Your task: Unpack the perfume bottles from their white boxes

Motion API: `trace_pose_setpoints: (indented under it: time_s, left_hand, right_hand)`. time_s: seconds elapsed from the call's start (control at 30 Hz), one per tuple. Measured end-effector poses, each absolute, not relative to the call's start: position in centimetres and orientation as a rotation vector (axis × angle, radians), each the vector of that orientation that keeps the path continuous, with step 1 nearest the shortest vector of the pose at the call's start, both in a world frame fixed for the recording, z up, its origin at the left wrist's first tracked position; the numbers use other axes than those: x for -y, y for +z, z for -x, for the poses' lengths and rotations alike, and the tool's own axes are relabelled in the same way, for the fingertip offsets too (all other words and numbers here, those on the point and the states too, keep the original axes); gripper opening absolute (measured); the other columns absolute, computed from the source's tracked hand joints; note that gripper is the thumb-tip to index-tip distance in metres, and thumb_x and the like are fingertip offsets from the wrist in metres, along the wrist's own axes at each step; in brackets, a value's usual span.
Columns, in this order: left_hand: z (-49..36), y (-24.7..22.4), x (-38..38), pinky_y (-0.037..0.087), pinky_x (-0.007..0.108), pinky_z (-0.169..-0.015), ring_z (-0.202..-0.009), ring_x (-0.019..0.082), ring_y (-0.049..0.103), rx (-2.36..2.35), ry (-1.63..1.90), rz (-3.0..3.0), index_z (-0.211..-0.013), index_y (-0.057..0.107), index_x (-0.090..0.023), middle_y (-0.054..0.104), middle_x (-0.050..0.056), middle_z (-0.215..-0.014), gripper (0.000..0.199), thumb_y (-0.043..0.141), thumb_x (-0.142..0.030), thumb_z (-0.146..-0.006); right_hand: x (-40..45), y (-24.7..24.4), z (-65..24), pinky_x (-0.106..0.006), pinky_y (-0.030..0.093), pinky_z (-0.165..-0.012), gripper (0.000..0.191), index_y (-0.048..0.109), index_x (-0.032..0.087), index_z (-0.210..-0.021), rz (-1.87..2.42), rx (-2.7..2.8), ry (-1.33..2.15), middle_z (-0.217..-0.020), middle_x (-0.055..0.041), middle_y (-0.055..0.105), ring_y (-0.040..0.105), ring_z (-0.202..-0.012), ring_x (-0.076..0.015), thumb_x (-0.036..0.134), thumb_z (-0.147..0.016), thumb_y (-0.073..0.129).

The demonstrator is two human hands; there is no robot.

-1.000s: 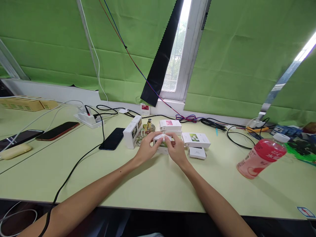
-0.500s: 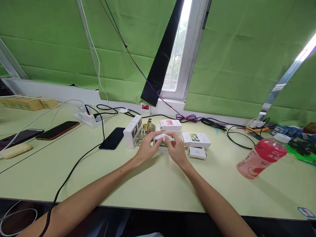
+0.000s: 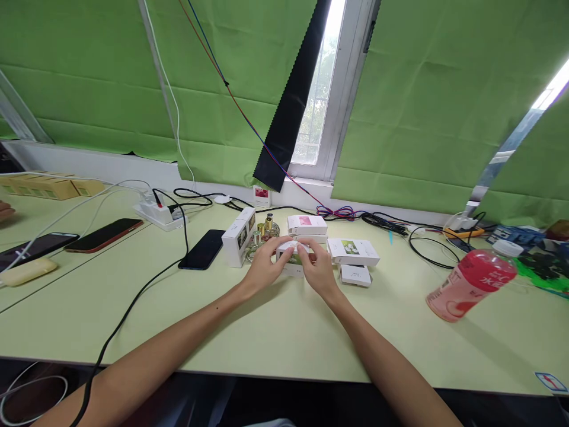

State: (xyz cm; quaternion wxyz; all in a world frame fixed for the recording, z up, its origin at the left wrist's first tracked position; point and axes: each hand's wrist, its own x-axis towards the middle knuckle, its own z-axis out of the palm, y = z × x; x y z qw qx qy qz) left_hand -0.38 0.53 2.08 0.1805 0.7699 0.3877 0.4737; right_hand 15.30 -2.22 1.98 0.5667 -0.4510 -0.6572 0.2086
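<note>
While the left hand and the right hand, both partly closed, grip a white rectangular cardboard box above the smooth pale-green tabletop, rounded glass bottles with gold-coloured caps stand far left of it; a flat white flower-printed carton lies right.

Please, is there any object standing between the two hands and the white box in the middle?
Nothing visible does: the left hand and right hand both touch the white box directly. The glass bottles stand beyond the left hand, not in between.
</note>
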Motion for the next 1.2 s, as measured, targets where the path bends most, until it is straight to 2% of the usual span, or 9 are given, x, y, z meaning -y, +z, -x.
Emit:
trace_pose_setpoints:
  time_s: [0.13,0.37,0.6,0.87,0.97,1.1,1.2]
  left_hand:
    - [0.52,2.03,-0.61,0.051,0.031,-0.076,-0.096,0.021,0.065,-1.074,1.316,-2.204,-0.122,0.067,-0.022,0.071,0.007,-0.116,0.037,0.051,-0.044,-0.096]
    - [0.47,2.26,-0.35,0.049,0.032,-0.084,-0.091,0.019,0.062,-1.05,1.319,-2.24,-0.125,0.066,-0.024,0.07,0.006,-0.107,0.037,0.048,-0.042,-0.098]
    - [0.57,2.32,-0.33,0.046,0.03,-0.079,-0.081,0.017,0.057,-1.069,1.287,-2.252,-0.127,0.066,-0.024,0.065,0.004,-0.09,0.037,0.047,-0.041,-0.1]
    - [0.41,2.39,-0.43,0.047,0.03,-0.077,-0.08,0.017,0.057,-1.042,1.293,-2.23,-0.126,0.066,-0.021,0.068,0.006,-0.099,0.039,0.049,-0.042,-0.098]
    - [0.45,2.31,-0.51,0.048,0.031,-0.077,-0.082,0.017,0.058,-1.044,1.303,-2.221,-0.127,0.065,-0.02,0.068,0.007,-0.105,0.04,0.05,-0.042,-0.098]
    - [0.51,2.07,-0.59,0.049,0.031,-0.075,-0.076,0.016,0.058,-1.1,1.307,-2.228,-0.13,0.063,-0.02,0.068,0.006,-0.101,0.043,0.049,-0.044,-0.098]
    - [0.44,1.83,-0.64,0.05,0.033,-0.08,-0.087,0.019,0.062,-1.139,1.324,-2.226,-0.13,0.061,-0.019,0.068,0.008,-0.114,0.044,0.05,-0.045,-0.097]
  right_hand:
    - [2.27,2.1,-15.32,-0.026,0.042,-0.057,0.031,0.068,0.02,-0.103,1.035,1.556,0.5,-0.094,-0.0046,0.07,0.051,-0.063,-0.0131,0.041,-0.097,0.046]
    - [2.14,1.87,-15.35,-0.026,0.045,-0.059,0.033,0.07,0.019,-0.108,1.021,1.545,0.512,-0.102,-0.007,0.072,0.057,-0.072,-0.015,0.04,-0.097,0.047]
    - [1.99,1.76,-15.42,-0.026,0.047,-0.062,0.036,0.07,0.018,-0.112,1.023,1.544,0.539,-0.106,-0.0075,0.072,0.059,-0.072,-0.0151,0.042,-0.097,0.047]
    - [1.89,1.86,-15.62,-0.027,0.05,-0.066,0.037,0.07,0.018,-0.114,1.009,1.548,0.582,-0.11,-0.0083,0.072,0.062,-0.08,-0.0172,0.043,-0.096,0.048]
    - [1.91,1.72,-15.56,-0.028,0.048,-0.065,0.038,0.068,0.018,-0.117,1.046,1.556,0.544,-0.111,-0.0086,0.071,0.058,-0.071,-0.015,0.043,-0.095,0.05]
    - [2.15,1.66,-15.37,-0.027,0.044,-0.059,0.042,0.063,0.015,-0.123,1.108,1.555,0.494,-0.099,-0.0074,0.071,0.046,-0.055,-0.0112,0.044,-0.095,0.049]
    - [2.26,1.68,-15.35,-0.026,0.042,-0.058,0.044,0.061,0.015,-0.127,1.137,1.534,0.462,-0.097,-0.0063,0.068,0.044,-0.054,-0.0106,0.044,-0.096,0.049]
